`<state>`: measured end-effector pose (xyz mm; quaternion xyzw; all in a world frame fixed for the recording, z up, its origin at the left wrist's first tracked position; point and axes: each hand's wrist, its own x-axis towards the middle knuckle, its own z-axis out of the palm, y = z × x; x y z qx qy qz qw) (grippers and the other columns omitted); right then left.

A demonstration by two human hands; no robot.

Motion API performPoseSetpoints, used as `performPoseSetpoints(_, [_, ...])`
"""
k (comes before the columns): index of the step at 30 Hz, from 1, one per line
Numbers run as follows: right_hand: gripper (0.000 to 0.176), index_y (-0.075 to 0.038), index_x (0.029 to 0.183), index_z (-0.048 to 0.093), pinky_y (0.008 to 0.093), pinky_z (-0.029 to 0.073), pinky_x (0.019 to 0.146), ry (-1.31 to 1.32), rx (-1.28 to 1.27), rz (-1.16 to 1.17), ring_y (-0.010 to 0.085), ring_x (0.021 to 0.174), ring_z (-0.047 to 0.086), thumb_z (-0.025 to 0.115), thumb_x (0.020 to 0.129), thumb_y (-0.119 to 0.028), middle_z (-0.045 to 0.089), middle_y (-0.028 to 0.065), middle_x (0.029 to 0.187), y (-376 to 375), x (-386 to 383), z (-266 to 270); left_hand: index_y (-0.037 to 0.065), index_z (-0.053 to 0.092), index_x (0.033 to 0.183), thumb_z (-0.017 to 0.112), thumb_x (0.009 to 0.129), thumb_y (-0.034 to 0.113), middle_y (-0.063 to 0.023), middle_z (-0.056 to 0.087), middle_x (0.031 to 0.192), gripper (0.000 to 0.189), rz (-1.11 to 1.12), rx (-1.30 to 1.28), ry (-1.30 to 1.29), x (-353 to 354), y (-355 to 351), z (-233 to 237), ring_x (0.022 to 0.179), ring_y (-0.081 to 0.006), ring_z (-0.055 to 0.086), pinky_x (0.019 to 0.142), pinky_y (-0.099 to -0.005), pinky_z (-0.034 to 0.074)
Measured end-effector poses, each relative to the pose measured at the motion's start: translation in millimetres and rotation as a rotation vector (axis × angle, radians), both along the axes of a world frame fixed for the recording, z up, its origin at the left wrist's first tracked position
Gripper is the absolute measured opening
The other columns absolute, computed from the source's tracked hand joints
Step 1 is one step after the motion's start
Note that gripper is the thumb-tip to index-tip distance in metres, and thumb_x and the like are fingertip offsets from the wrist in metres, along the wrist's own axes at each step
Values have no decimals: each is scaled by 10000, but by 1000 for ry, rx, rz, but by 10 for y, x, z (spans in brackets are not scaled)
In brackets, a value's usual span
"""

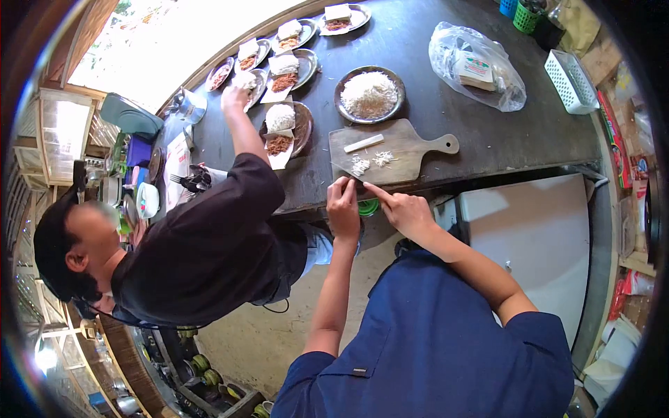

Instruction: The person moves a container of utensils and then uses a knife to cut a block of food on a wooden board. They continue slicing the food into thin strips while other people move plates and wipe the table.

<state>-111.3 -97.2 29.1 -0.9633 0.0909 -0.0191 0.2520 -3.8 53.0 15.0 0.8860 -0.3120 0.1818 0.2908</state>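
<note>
My right hand (408, 214) is closed at the front edge of the wooden cutting board (411, 148), its index finger stretched along a knife. The thin knife blade (346, 172) slants up and left over the board's corner. My left hand (343, 209) is beside it, fingers pinched together close to the blade; what they hold, if anything, is hidden. On the board lie a pale white stick (364, 143) and two small piles of white shreds (360, 166). Behind the board stands a plate heaped with white shreds (369, 94).
At left, a co-worker in black (216, 244) reaches over the table toward several plates with rice and brown shredded topping (281, 144). A plastic bag (477, 66) and a white basket (571, 82) are at right. A white cabinet-like box (529, 237) stands below the table edge.
</note>
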Motion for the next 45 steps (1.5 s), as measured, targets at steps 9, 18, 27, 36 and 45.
performPoseSetpoints(9, [573,-452,1613,417,480,599,557,-52,-6,1,329,651,742,558,1072,-329,739,128,772,35,32,-31,-16,769,1090,721,933,42,-110,705,1106,174,-14,3,30,36,13,-15,1040,-322,679,892,-439,560])
performPoseSetpoints(18, [577,-452,1623,397,482,604,565,-32,34,19,343,665,747,543,1080,-325,749,139,792,84,22,18,-11,771,1091,733,929,53,-109,716,1124,178,0,-10,33,33,41,-54,1060,-322,686,907,-432,564])
performPoseSetpoints(27, [578,-449,1618,411,484,606,569,-47,19,6,337,659,746,550,1079,-295,742,132,776,92,58,62,-2,756,1092,715,932,48,-90,698,1126,172,-21,-10,17,62,48,-52,1065,-306,677,904,-432,567])
performPoseSetpoints(36, [587,-442,1614,429,481,606,586,-91,34,-16,330,649,732,573,1070,-276,716,121,751,89,112,51,-10,761,1087,723,927,45,-102,702,1125,174,-17,-36,18,71,40,-43,1061,-309,681,902,-432,566])
performPoseSetpoints(45, [612,-445,1619,418,477,606,568,-130,10,-11,336,611,720,593,1061,-266,714,123,745,93,113,26,-26,765,1098,726,929,34,-111,718,1141,183,-20,-54,44,41,35,-35,1073,-319,691,920,-426,571])
